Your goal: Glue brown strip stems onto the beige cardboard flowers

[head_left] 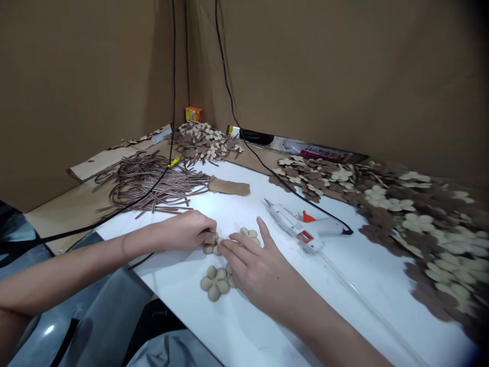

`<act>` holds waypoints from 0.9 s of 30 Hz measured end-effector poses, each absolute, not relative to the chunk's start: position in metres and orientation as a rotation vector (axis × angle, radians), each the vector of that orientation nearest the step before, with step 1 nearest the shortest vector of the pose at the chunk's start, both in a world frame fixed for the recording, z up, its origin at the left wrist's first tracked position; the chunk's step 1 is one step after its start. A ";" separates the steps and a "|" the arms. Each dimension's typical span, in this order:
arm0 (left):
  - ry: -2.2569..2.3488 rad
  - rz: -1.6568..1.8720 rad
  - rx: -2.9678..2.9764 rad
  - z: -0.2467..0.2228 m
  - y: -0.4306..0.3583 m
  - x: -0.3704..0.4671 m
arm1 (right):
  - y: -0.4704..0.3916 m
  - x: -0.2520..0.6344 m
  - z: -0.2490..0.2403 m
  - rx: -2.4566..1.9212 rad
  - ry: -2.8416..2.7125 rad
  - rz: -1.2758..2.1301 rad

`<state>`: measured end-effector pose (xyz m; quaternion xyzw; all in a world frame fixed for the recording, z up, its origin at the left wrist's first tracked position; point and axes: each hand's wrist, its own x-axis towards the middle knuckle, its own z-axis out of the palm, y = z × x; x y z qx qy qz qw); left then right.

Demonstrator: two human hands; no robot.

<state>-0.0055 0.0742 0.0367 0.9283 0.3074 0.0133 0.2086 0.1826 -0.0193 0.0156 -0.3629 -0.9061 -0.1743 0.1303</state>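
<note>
Fingers curled, my left hand (192, 230) pinches a small beige padded flower (209, 248) low over the white board. My right hand (250, 262) reaches in from the other side; its fingertips touch that flower's edge while the thumb and fingers stay spread. Just below lies a second beige flower (215, 283), flat on the board. Another beige flower (250, 235) shows behind my right fingers, and part of one more peeks out beneath my right palm. A white glue gun (296, 224) with an orange trigger lies to the right, a long clear glue stick (367, 300) in its rear.
Brown cords (153, 181) lie in a heap at the left back. Loose brown and cream flower cut-outs (416, 224) cover the right side, with another pile (202, 140) at the back corner. A black cable (233, 102) hangs down to the glue gun. A cardboard scrap (229, 186) lies mid-board.
</note>
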 end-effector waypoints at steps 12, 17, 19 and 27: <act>0.856 0.015 2.575 0.039 0.073 -0.005 | -0.017 0.176 0.015 -1.076 -2.666 -0.531; 0.837 -0.018 2.579 0.038 0.076 -0.006 | -0.018 0.173 0.015 -1.084 -2.675 -0.544; 0.836 -0.032 2.575 0.039 0.078 -0.006 | -0.018 0.173 0.015 -1.082 -2.679 -0.563; 0.952 -0.106 2.493 0.051 0.079 0.000 | -0.016 0.171 0.011 -1.027 -2.637 -0.617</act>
